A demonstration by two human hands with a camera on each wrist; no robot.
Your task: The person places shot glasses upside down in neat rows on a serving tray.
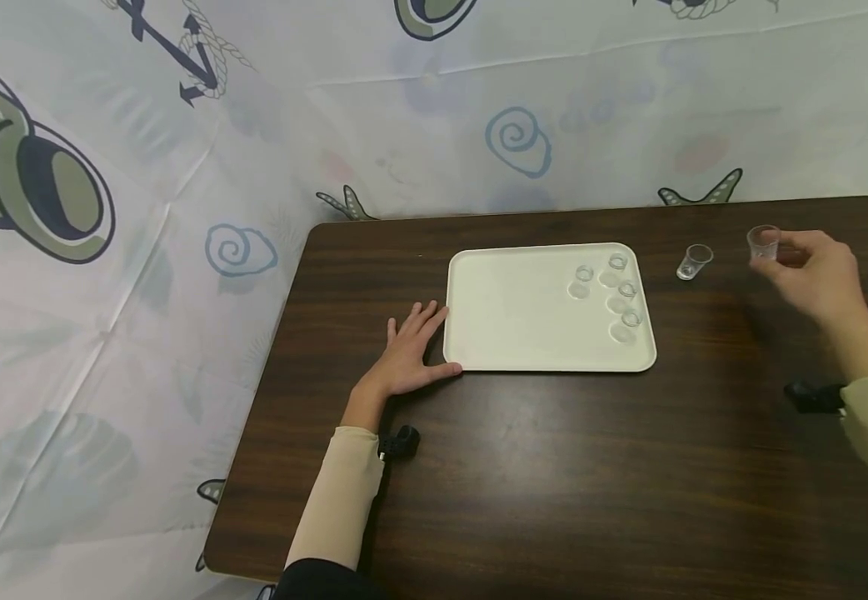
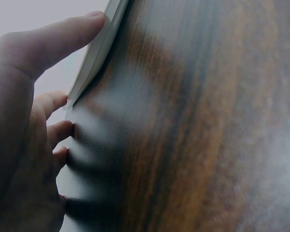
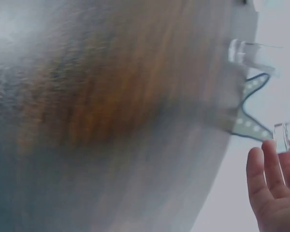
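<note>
My left hand [image 1: 407,358] lies at the near left corner of a cream rectangular tray [image 1: 524,333], fingers spread. Its thumb [image 2: 63,41] and index finger touch the tray's rim. Several small clear plastic cups, one of them a cup [image 1: 631,318] near the right edge, stand on the tray's right part; they seem to be mouth down. Right of the tray, my right hand [image 1: 816,271] pinches another clear cup [image 1: 763,242] between thumb and fingers, mouth up. Between that hand and the tray, a single clear cup [image 1: 694,262] stands mouth up on the table.
The dark wood-grain table [image 1: 554,483] has rounded corners. A pale patterned cloth [image 1: 434,142] hangs behind it and along its left side. A small black device [image 1: 401,442] is strapped at the left wrist, and another black device [image 1: 812,397] at the right.
</note>
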